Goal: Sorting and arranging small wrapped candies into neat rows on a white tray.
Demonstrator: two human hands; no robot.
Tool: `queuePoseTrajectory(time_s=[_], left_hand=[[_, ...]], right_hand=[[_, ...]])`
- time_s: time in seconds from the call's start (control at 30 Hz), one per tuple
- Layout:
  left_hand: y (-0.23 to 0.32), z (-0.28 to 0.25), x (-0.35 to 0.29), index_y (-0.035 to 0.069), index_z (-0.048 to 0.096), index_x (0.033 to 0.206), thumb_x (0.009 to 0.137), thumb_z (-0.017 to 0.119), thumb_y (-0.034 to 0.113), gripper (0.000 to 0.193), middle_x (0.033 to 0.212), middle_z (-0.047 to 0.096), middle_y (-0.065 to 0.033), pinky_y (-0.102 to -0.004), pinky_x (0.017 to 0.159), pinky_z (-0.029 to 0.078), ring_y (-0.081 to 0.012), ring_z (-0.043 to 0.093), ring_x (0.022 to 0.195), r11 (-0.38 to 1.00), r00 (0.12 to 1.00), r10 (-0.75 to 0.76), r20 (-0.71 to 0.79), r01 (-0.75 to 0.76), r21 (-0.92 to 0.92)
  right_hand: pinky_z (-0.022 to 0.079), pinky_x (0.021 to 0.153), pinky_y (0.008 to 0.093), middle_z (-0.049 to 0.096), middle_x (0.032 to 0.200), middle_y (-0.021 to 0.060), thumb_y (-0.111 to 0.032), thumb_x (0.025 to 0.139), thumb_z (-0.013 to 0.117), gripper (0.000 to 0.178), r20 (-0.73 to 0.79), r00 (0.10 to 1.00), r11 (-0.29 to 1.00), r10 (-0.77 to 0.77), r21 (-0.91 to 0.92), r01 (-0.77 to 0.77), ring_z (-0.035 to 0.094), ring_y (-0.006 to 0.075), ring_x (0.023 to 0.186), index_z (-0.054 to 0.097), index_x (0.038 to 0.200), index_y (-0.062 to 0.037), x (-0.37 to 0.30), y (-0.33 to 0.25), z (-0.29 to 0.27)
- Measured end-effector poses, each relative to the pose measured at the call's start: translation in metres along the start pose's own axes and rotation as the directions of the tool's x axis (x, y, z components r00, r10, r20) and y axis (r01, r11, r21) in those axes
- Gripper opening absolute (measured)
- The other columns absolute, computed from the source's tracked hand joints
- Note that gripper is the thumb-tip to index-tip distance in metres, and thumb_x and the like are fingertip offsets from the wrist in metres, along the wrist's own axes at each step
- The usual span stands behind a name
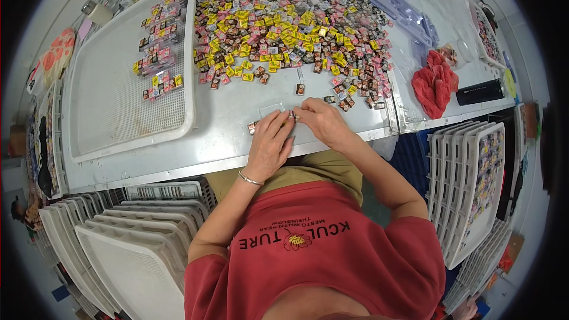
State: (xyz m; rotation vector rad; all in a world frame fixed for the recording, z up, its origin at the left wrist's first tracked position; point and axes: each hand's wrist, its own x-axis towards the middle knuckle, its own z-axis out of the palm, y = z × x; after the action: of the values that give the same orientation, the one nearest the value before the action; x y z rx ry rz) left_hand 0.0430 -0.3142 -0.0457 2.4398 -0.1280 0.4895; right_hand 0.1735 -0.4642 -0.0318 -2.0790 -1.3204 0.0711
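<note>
My shirt (pixel 320 249) bears dark lettering and a flower print; print on the blocks (pixel 284 29) is too small to read. The blocks are small and rectangular, in yellow, pink and dark brown, heaped loosely from the table's far edge toward its middle. Near the front edge, my right hand (pixel 325 124) pinches one block (pixel 292 116) between thumb and fingertips. My left hand (pixel 271 142) has its fingers bent beside it; I cannot tell whether they grip. A clear case (pixel 272 107) lies just beyond them. The table (pixel 231 102) is pale and smooth. A white tray (pixel 112 124) at its left carries grouped blocks; a red cloth (pixel 434 86) lies at its right. Trays (pixel 127 255) stand stacked below the front edge.
</note>
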Motion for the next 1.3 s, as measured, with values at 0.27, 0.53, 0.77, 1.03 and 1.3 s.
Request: queuePoseTrajectory(time_s=[0.27,0.53,0.77,1.03,1.3], left_hand=[[-0.004,0.004,-0.002,-0.001,0.06,0.114,0.072,0.065,-0.004,0.043,0.127,0.054,-0.0138,-0.0437,0.1,0.04,-0.0351,0.048,0.122,1.0,0.998,-0.005,-0.065,0.004,-0.017],[-0.004,0.003,0.001,-0.004,0.059,0.115,0.076,0.062,-0.003,0.039,0.126,0.054,-0.0164,-0.0469,0.101,0.039,-0.0369,0.047,0.122,1.0,0.997,-0.009,-0.07,0.009,0.002],[-0.039,-0.036,0.044,0.0,0.064,0.098,0.08,0.06,0.001,0.018,0.103,0.061,-0.0169,-0.0453,0.084,0.047,-0.0361,0.058,0.095,0.987,0.964,-0.089,-0.251,0.12,0.11],[-0.087,-0.021,0.076,0.003,0.062,0.098,0.074,0.063,-0.004,0.025,0.09,0.057,-0.0148,-0.0422,0.076,0.048,-0.0343,0.058,0.086,0.933,0.972,-0.131,-0.197,0.188,0.306],[-0.087,-0.037,0.064,0.003,0.061,0.094,0.071,0.065,-0.003,0.024,0.091,0.058,-0.0128,-0.0404,0.073,0.049,-0.0326,0.059,0.086,0.934,0.973,-0.095,-0.211,0.16,0.319]], right_hand=[[0.049,0.068,0.0365,0.058,0.089,0.0097,-0.003,0.076,0.069,0.024,-0.065,0.997,0.997,0.033,0.074,-0.028,0.059,0.0269,0.081,0.067,0.1,-0.0028,-0.001,0.005,0.01],[0.047,0.081,0.0375,0.058,0.11,0.0111,-0.006,0.088,0.054,0.025,-0.078,0.988,0.941,-0.133,-0.322,0.101,0.057,0.0248,0.093,0.061,0.111,0.0016,-0.007,-0.012,0.015],[0.051,0.071,0.0327,0.058,0.095,0.0129,-0.012,0.088,0.061,0.027,-0.048,0.958,0.947,0.282,0.174,-0.27,0.062,0.026,0.076,0.06,0.113,-0.0018,0.033,0.042,-0.014],[0.051,0.072,0.0448,0.059,0.09,0.0145,-0.014,0.081,0.069,0.018,0.034,0.951,0.951,0.307,-0.034,-0.306,0.062,0.0362,0.086,0.059,0.09,-0.0018,0.044,0.042,0.004],[0.052,0.064,0.0335,0.062,0.08,0.0119,-0.005,0.081,0.065,0.008,0.077,0.934,0.826,0.349,0.445,-0.345,0.065,0.0242,0.07,0.062,0.086,0.0001,0.052,0.043,0.006]])
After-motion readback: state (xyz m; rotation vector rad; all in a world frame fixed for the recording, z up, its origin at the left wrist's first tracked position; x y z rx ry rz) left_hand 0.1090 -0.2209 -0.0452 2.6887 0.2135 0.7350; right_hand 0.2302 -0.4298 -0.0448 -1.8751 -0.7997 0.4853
